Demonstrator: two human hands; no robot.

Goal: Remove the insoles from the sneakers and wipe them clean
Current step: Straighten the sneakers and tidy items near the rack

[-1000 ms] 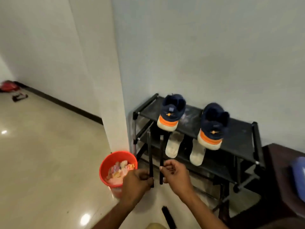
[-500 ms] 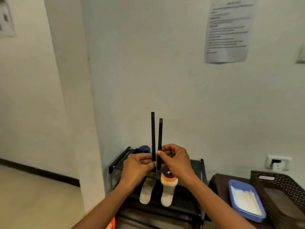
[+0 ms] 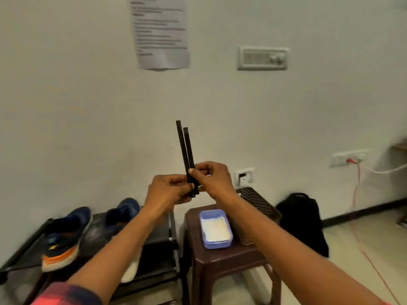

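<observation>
Sneakers [image 3: 66, 236] on rack; both hands' fingers [image 3: 176, 181] pinched shut around upright black sticks [image 3: 186, 155].

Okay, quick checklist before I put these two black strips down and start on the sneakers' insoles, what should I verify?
1. Both black strips held firmly by left hand and right hand: ok.
2. Both sneakers on the shoe rack, in front of you: ok.
3. Insoles already out of the sneakers: cannot tell; shoe openings blurred.
4. Blue tray on the brown stool holding something white, maybe a wiping cloth: cannot tell.
5. Bare stool surface free for setting the strips down: ok.
</observation>
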